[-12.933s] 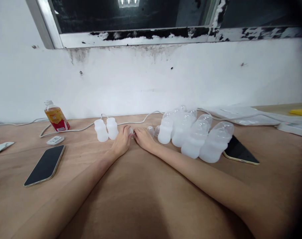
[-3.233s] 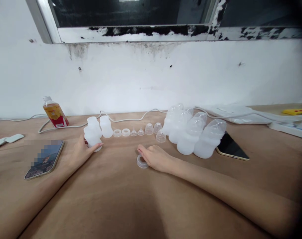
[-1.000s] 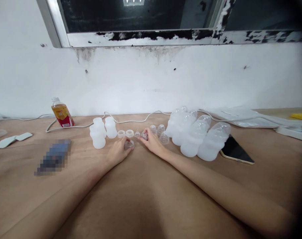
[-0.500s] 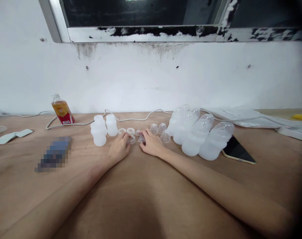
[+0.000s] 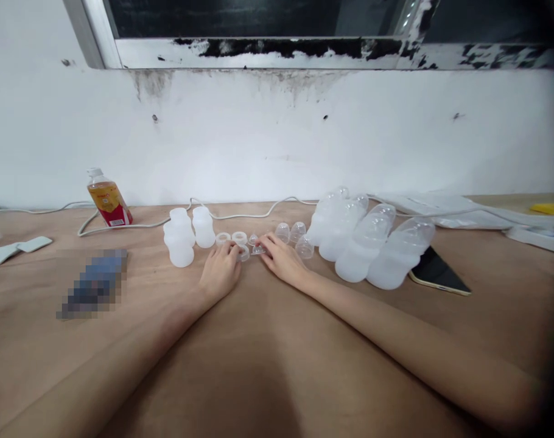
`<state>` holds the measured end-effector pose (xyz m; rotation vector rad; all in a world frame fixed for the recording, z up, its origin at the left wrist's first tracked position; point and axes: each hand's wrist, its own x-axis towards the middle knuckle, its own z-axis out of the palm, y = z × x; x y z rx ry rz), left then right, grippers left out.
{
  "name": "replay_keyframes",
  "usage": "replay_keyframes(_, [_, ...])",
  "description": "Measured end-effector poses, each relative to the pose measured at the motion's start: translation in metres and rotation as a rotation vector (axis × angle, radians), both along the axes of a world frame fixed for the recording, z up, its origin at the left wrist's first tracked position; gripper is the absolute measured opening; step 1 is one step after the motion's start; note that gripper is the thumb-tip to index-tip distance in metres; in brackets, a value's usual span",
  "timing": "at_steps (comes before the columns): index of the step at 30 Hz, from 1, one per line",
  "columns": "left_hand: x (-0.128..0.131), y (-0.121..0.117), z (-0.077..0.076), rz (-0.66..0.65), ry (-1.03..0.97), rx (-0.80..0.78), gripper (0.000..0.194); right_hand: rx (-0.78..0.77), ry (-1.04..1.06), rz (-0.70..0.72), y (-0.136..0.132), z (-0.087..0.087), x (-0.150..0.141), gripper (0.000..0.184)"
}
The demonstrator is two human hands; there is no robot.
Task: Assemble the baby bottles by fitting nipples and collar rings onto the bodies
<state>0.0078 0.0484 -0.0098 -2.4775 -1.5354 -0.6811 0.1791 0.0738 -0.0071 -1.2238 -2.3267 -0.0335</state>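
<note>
since the frame of a second ago, one near ring (image 5: 243, 253) has slid back to lie just in front of two other rings (image 5: 222, 241), and one near teat (image 5: 257, 250) has shifted leftward, to just in front of a second teat (image 5: 253, 238). my left hand (image 5: 220, 267) rests palm down on the wooden tabletop (image 5: 240, 353), its fingers close together and bent, with the tips at the near ring; whether they pinch it i cannot tell. my right hand (image 5: 281, 261) lies opposite, thumb and forefinger slightly parted at the edge of the near teat; i cannot tell whether they grip it. ring and teat thus occupy the space between my two hands. just beyond my right fingers are three clear domes (image 5: 283, 232), two behind and one in front. to the left of the rings, three white bottle bodies (image 5: 181, 251) with waisted sides are upright. farther right is a close group of capped bottles (image 5: 357, 258), which partly hides a dark phone (image 5: 441, 274). at left, a drink bottle (image 5: 110, 204) stands beside a white cable (image 5: 142, 226), behind a pixelated phone (image 5: 94, 286).
</note>
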Motion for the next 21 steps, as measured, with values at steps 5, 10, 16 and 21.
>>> replay_keyframes(5, [0.0052, -0.0015, 0.0006, 0.021, 0.064, -0.003, 0.023, 0.053, -0.035, -0.040, 0.0034, -0.0007, 0.0013, 0.012])
replay_keyframes(10, [0.0052, -0.0015, -0.0016, 0.043, 0.075, 0.023, 0.024, 0.058, -0.149, 0.006, 0.0021, 0.0028, 0.0006, 0.011])
replay_keyframes(16, [0.0077, -0.0047, 0.0003, 0.110, 0.100, 0.052, 0.024, 0.063, -0.202, 0.061, -0.0010, 0.0036, 0.0022, 0.014])
replay_keyframes(21, [0.0074, -0.0045, 0.0000, 0.117, 0.104, 0.081, 0.024, 0.080, -0.205, 0.016, -0.0025, 0.0012, 0.0018, 0.015])
